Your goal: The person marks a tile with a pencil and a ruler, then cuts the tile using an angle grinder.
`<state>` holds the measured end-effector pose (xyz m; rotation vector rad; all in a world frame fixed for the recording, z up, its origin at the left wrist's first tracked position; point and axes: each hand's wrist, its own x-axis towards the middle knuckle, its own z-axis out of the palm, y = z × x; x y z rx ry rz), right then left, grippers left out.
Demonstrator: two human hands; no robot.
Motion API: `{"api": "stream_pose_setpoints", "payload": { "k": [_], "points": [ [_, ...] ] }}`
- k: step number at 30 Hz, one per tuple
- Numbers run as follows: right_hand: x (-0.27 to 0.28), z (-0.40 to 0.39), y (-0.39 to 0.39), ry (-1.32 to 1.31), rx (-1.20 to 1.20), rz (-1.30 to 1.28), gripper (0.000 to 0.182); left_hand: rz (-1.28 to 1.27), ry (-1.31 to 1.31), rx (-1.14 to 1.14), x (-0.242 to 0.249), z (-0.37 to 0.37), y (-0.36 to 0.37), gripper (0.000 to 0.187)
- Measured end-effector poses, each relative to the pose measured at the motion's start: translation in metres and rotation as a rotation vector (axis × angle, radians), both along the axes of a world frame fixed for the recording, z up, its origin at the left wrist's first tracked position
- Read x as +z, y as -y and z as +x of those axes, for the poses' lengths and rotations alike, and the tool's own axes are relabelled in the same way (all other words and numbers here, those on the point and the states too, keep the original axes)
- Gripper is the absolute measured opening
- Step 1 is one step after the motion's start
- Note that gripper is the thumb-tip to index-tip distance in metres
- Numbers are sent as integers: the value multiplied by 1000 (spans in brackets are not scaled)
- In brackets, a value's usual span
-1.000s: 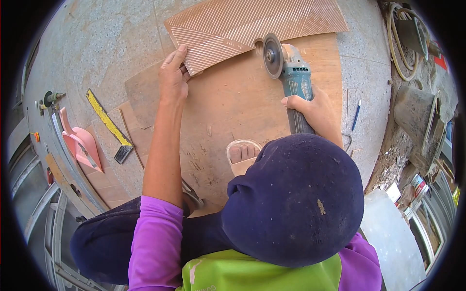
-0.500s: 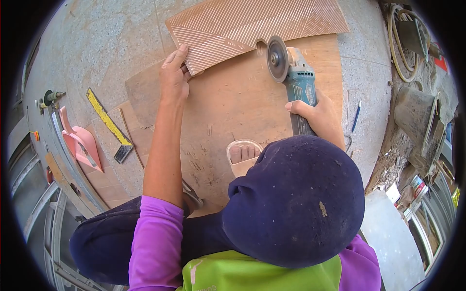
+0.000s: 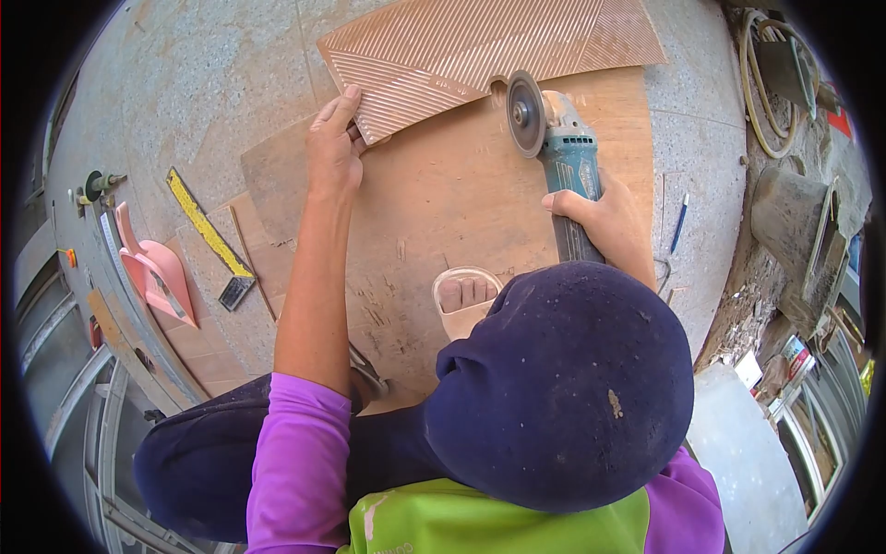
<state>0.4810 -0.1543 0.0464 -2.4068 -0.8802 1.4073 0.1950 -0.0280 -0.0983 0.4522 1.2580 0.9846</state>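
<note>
My left hand (image 3: 334,148) grips the near left corner of a brown ribbed tile (image 3: 480,46), thumb on top and fingers curled beneath. The tile has diagonal raised lines and a small notch in its near edge. My right hand (image 3: 611,222) is wrapped round the body of a teal and black angle grinder (image 3: 572,166). Its cutting disc (image 3: 524,113) stands on edge just right of the notch, clear of the hand. Under both lies a worn, dusty wooden board (image 3: 443,203).
My sandalled foot (image 3: 466,294) rests on the board, below my dark raised knee (image 3: 563,388). Leftward lie a yellow-bladed square (image 3: 208,222) and a pink dustpan (image 3: 157,277). A blue pencil (image 3: 680,222) and a coiled hose (image 3: 752,83) are to the right.
</note>
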Motion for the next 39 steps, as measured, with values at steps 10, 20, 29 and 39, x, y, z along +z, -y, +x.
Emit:
{"api": "stream_pose_setpoints", "payload": {
  "k": [10, 20, 29, 39],
  "points": [
    [-7, 2, 3, 5, -33, 80, 43, -7, -26, -50, -2, -2, 0, 37],
    [-8, 2, 1, 8, -30, 56, 42, 3, 16, -2, -2, 0, 0, 32],
    [-10, 4, 1, 3, -24, 55, 44, -1, 11, -7, -3, -2, -1, 34],
    [-5, 1, -3, 2, -13, 46, 46, 11, -6, -6, -1, 0, 0, 34]
  ]
}}
